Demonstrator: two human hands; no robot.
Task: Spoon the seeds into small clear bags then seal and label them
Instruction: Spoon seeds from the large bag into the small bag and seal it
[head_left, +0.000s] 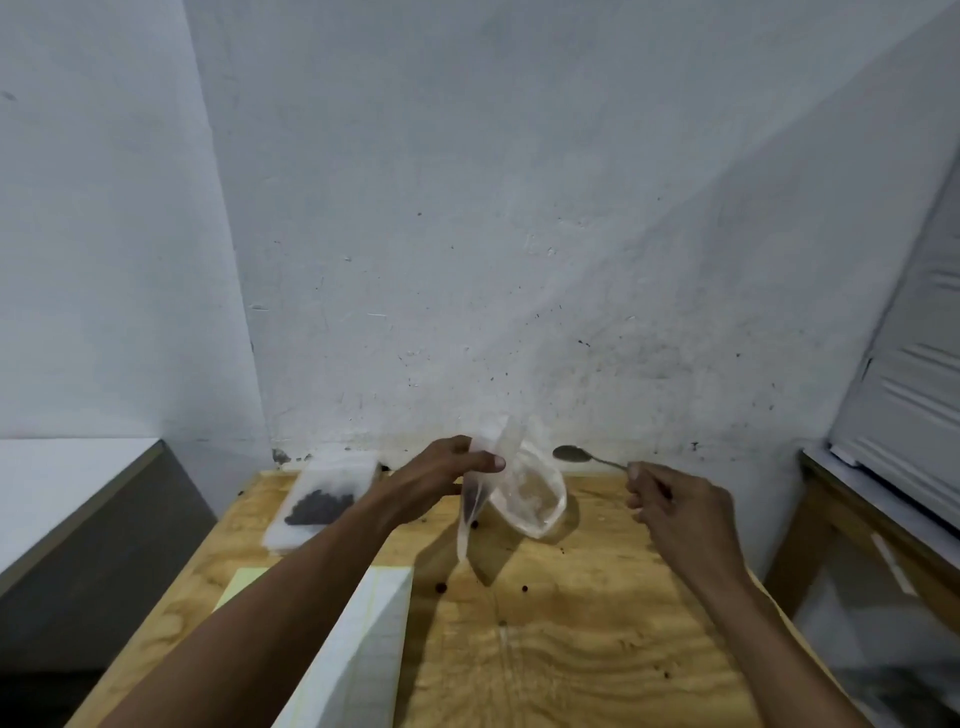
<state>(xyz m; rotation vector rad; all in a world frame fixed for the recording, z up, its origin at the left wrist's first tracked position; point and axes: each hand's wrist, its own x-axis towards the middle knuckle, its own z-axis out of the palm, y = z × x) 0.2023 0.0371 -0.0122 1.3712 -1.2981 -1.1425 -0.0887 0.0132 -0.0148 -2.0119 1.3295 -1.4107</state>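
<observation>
My left hand (445, 475) pinches a small clear bag (475, 499) by its top, and the bag hangs above the wooden table (597, 649) with a few dark seeds inside. Right behind it stands a larger crumpled clear bag (535, 493). My right hand (670, 506) grips the handle of a metal spoon (574, 455), whose bowl is raised to the right of the bags. At the table's back left lies a flat clear bag holding dark seeds (322, 506).
A white sheet (363, 649) and a yellow paper (244, 584) lie at the table's front left. Loose seeds (441, 587) dot the wood. The table backs onto a white wall; a grey surface (78, 499) lies left, a wooden frame (831, 509) right.
</observation>
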